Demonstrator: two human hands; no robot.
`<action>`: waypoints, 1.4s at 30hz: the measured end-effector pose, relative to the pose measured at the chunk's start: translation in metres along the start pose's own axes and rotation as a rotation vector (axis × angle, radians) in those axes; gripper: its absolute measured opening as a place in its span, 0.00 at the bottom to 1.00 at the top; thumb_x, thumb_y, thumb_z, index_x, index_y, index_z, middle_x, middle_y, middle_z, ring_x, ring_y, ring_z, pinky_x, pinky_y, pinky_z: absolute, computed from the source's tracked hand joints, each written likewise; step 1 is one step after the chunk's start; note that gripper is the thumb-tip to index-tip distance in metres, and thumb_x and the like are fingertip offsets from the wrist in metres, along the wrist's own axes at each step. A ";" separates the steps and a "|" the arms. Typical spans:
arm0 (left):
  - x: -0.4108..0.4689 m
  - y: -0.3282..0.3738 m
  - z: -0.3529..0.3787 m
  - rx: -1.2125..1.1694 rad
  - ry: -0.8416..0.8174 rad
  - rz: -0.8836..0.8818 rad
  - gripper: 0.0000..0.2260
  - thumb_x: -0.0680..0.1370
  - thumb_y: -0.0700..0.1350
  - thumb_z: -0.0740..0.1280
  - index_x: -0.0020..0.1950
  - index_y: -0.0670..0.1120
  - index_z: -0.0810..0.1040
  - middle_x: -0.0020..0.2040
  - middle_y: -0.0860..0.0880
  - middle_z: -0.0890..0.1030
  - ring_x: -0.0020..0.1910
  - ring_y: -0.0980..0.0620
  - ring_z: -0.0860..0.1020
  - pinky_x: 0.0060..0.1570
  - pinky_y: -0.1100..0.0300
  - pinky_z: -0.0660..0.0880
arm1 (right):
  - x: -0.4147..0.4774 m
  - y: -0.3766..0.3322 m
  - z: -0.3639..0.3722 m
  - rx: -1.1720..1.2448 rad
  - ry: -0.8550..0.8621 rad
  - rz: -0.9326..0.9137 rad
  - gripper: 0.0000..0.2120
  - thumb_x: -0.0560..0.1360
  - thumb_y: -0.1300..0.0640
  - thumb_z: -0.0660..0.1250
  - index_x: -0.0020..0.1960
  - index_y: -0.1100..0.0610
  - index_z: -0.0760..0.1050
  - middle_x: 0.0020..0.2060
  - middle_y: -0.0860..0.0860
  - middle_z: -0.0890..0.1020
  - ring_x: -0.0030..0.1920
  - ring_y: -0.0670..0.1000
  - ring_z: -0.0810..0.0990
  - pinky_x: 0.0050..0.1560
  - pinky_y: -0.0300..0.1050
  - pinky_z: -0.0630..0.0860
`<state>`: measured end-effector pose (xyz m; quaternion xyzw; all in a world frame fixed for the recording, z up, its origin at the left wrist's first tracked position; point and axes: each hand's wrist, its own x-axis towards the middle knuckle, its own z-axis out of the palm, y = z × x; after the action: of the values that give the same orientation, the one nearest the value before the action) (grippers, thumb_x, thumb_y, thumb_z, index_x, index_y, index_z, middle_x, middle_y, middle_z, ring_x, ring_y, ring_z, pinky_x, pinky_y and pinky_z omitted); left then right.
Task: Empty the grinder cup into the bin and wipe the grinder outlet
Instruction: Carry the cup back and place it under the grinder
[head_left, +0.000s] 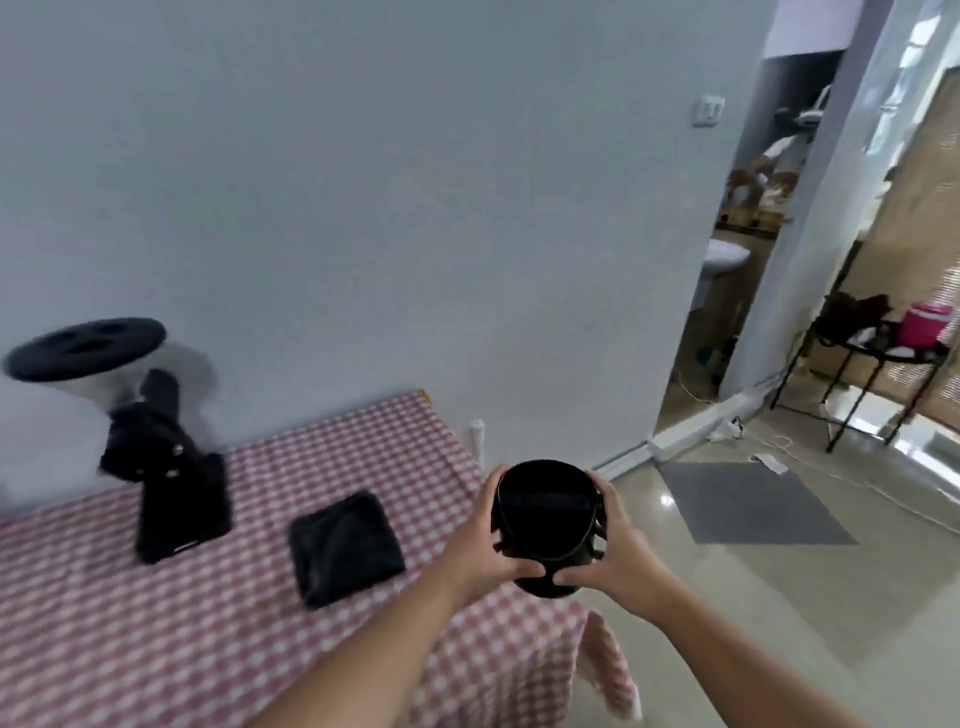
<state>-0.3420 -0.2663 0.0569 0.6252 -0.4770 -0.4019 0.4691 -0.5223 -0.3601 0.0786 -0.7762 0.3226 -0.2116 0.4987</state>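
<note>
I can read no text, label, brand or number anywhere here. The black cup (545, 525) I hold between my left hand (480, 551) and right hand (618, 545) shows plain dark sides, the grinder (150, 441) is too blurred for any marking, and the folded black cloth (345, 548) bears nothing legible.

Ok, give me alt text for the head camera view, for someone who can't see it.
Both hands, left and right, hold a black grinder cup just past the corner of a table with a red checked tablecloth. On the table stand a black and white grinder and a folded black cloth. No bin is in view.
</note>
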 end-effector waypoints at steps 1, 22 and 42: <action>-0.011 -0.001 -0.023 0.001 0.044 0.001 0.52 0.66 0.44 0.81 0.76 0.64 0.49 0.69 0.59 0.68 0.71 0.54 0.67 0.68 0.57 0.69 | 0.013 -0.013 0.018 -0.008 -0.045 -0.025 0.51 0.59 0.65 0.80 0.69 0.43 0.52 0.59 0.36 0.69 0.62 0.46 0.72 0.62 0.46 0.73; -0.180 -0.129 -0.340 0.270 0.494 -0.376 0.49 0.71 0.47 0.76 0.78 0.61 0.43 0.67 0.52 0.73 0.61 0.53 0.75 0.57 0.58 0.75 | 0.152 -0.120 0.397 -0.238 -0.524 0.011 0.53 0.60 0.57 0.81 0.74 0.50 0.49 0.65 0.50 0.73 0.66 0.51 0.71 0.63 0.49 0.73; -0.177 -0.163 -0.333 0.538 0.619 -0.498 0.53 0.65 0.59 0.78 0.78 0.60 0.44 0.78 0.52 0.59 0.75 0.49 0.62 0.70 0.47 0.66 | 0.169 -0.090 0.408 -0.454 -0.673 0.004 0.47 0.72 0.52 0.71 0.76 0.46 0.39 0.65 0.52 0.75 0.57 0.51 0.79 0.52 0.42 0.77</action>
<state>-0.0295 -0.0090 -0.0128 0.9099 -0.2379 -0.1594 0.3000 -0.1118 -0.1936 -0.0068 -0.8918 0.1816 0.1319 0.3928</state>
